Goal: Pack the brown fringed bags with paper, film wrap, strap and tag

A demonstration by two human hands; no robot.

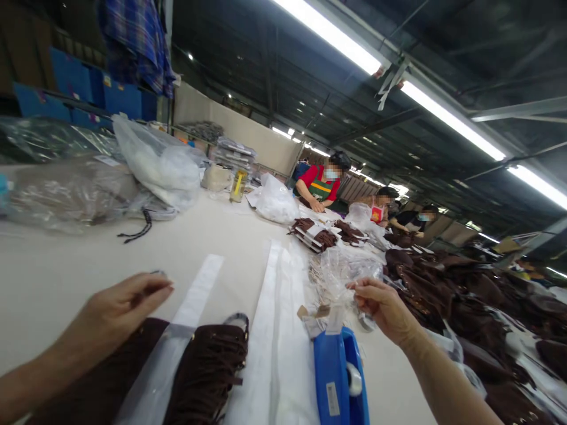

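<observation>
My left hand [126, 310] hovers over the dark brown fringed leather piece [212, 360], thumb and fingers pressed together. A small dark curved edge shows behind its fingertips; what it holds, if anything, is unclear. A white paper strip [204, 289] runs down the brown piece under clear film. My right hand [383, 304] is closed in a pinch at the edge of a clear plastic bag [349, 262]; its fingertips hide whatever is between them. Below it stands a blue tape dispenser [330, 378] with a roll of clear tape [353, 379]. Long white strips [283, 330] lie left of the dispenser.
Brown leather goods [443, 295] are heaped on the right. Bundled brown fringed pieces [314, 235] lie ahead. Plastic-wrapped bundles [75, 189] and a white plastic bag [155, 159] crowd the left. Across the table a masked co-worker [321, 183] works, with others farther right.
</observation>
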